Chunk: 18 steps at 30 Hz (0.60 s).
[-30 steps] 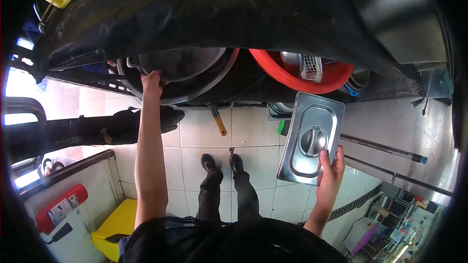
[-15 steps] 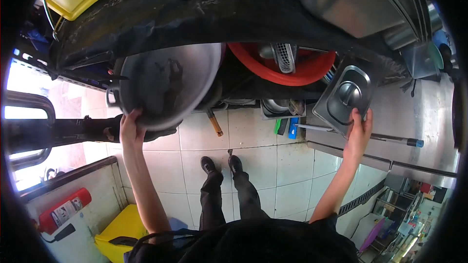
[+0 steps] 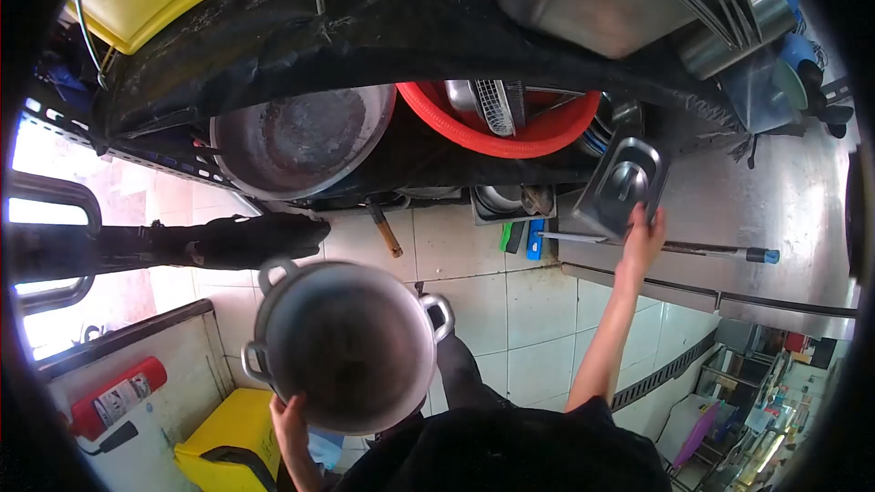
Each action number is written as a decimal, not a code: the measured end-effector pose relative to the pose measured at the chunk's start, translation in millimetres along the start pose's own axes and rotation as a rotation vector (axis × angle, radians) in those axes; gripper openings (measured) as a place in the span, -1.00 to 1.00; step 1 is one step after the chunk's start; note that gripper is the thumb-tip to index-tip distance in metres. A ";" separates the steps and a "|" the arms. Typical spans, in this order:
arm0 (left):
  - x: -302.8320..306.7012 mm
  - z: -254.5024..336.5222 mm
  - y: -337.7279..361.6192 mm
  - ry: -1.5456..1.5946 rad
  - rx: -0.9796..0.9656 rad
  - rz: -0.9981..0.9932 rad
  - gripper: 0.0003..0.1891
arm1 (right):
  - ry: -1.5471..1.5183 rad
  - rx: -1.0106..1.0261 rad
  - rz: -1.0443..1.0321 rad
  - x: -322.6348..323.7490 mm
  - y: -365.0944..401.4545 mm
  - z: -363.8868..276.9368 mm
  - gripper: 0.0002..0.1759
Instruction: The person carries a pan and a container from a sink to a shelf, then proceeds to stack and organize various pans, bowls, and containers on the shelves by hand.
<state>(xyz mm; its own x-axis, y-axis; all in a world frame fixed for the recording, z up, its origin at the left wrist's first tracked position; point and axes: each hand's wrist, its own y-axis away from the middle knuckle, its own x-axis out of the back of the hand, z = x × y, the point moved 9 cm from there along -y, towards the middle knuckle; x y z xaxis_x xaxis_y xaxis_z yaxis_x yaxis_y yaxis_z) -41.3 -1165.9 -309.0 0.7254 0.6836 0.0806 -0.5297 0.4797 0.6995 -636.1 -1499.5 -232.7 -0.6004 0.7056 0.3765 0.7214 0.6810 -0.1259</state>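
- Since half a second ago, the round pot (image 3: 346,346) has come off the shelf and down to chest level; the rectangular steel lid (image 3: 622,184) has moved further away.
- Pot: broad face to the camera, loop handles at the rim, directly above the left hand (image 3: 290,419), which grips its near edge; fingers mostly hidden.
- Lid: long axis runs up and away from the right hand (image 3: 643,237), knob side facing the camera. Fingers pinch its near short edge.
- Beyond the lid: red basin (image 3: 497,123); beyond the pot, a worn pan (image 3: 296,137).
- Fire extinguisher (image 3: 114,396), left of the left hand: label unreadable.
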 end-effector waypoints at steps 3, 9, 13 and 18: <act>13.2 -42.1 -4.4 -0.054 -0.014 0.045 -0.69 | 0.356 0.172 0.090 -18.5 -76.3 -0.2 -0.52; 38.0 -107.3 -50.4 -0.187 -0.105 0.191 -0.68 | -0.230 -0.428 -0.178 -107.1 -218.1 147.7 -0.74; 11.3 -93.3 -64.0 -0.142 -0.090 0.201 -0.68 | -0.074 -0.436 -0.179 -104.7 -197.4 131.4 -0.62; -0.3 -106.8 -123.0 -0.288 0.008 0.234 -0.66 | 0.310 0.370 -0.690 -161.9 70.4 -20.7 -0.74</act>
<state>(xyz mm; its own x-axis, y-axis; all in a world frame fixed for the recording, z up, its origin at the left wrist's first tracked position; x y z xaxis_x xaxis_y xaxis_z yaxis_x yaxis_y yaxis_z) -23.3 -1166.3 -470.8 0.6797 0.5905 0.4351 -0.6933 0.3237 0.6438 -481.0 -1569.9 -283.5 -0.7041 0.0588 0.7077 0.0355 0.9982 -0.0477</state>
